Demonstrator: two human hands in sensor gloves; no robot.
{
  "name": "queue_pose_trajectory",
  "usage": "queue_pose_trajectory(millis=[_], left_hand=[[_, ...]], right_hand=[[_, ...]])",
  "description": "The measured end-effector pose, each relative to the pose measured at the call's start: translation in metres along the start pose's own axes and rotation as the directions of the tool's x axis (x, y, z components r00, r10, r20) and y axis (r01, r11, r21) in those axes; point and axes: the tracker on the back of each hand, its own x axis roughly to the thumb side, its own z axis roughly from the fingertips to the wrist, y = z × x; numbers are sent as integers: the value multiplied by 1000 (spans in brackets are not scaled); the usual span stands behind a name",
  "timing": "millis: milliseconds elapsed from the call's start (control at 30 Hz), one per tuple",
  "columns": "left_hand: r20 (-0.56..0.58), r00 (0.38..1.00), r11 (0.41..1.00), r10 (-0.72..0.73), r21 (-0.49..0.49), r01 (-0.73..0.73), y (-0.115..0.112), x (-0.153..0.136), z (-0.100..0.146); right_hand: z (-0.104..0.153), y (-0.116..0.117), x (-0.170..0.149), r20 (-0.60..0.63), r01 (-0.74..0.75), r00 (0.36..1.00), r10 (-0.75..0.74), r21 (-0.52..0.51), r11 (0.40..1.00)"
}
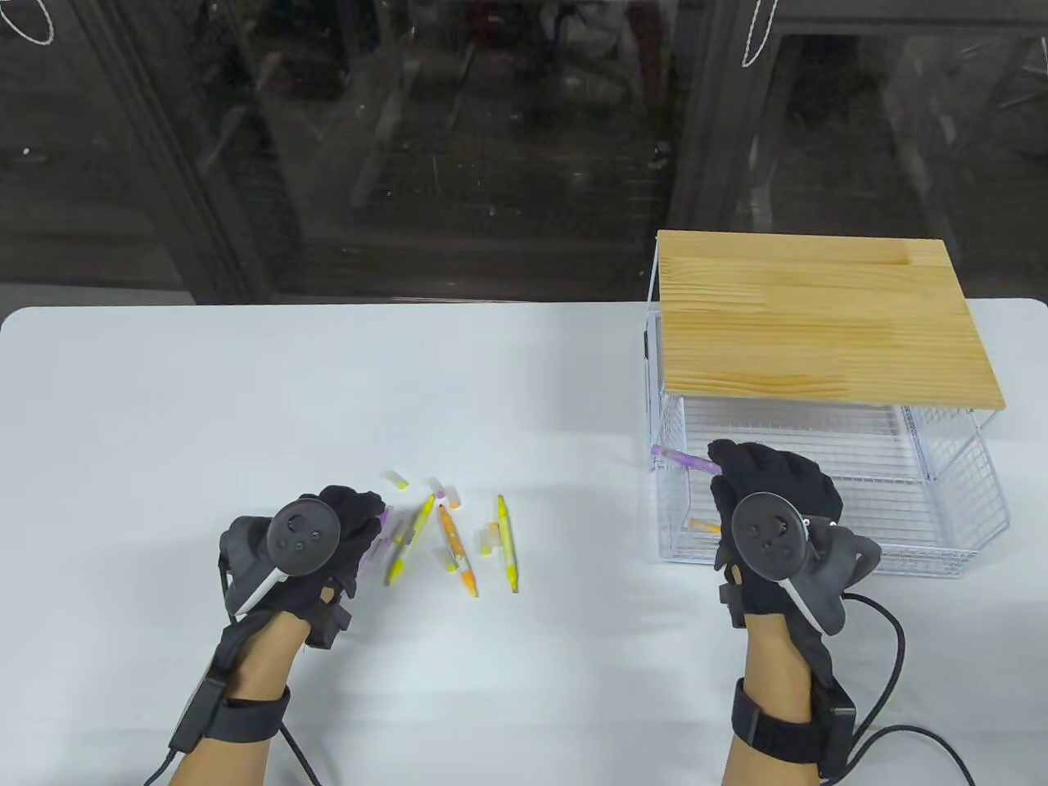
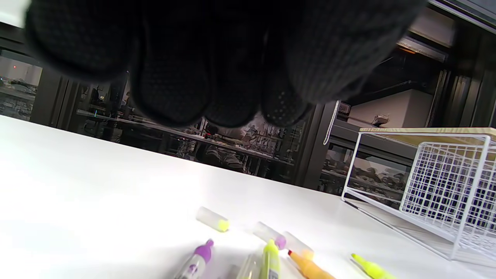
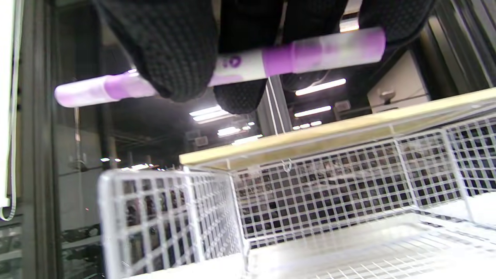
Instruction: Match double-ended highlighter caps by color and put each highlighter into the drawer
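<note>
My right hand [image 1: 725,468] pinches a purple highlighter [image 1: 684,458] with a cap on each end, held level above the front left corner of the pulled-out white wire drawer [image 1: 950,483]. In the right wrist view the fingers [image 3: 174,58] grip the purple highlighter [image 3: 279,60] at its middle. An orange highlighter [image 1: 704,526] lies inside the drawer. My left hand [image 1: 356,512] hovers over the left end of the pile, its fingers [image 2: 174,89] loosely curled and holding nothing. Below them lies an uncapped purple highlighter [image 2: 195,263].
Two yellow highlighters [image 1: 407,540] [image 1: 508,544] and an orange one [image 1: 457,550] lie mid-table with loose caps [image 1: 398,480] [image 1: 489,540] around them. A wooden top [image 1: 819,327] covers the drawer's frame at the right. Cables trail from both wrists.
</note>
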Motion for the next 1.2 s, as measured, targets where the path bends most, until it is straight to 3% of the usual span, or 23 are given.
queue_pose_trajectory(millis=[467,700,900,1200], left_hand=[[-1,1000,1000,8,-12,-8,0,-1,-1],[2,1000,1000,6,-18,-6,-1,0,-1],[-2,1000,1000,13,-12,-13,0,-1,-1],[-18,1000,1000,23,-2,-23,4,-5,0]], right_hand=[[-7,26,-48,-182,-23,982,47,135,991],[-9,39,-57,-199,-15,978,64,238,971],[-8,34,-45,-163,-12,986,41,173,985],[0,21,10,-2,-29,1000,29,35,999]])
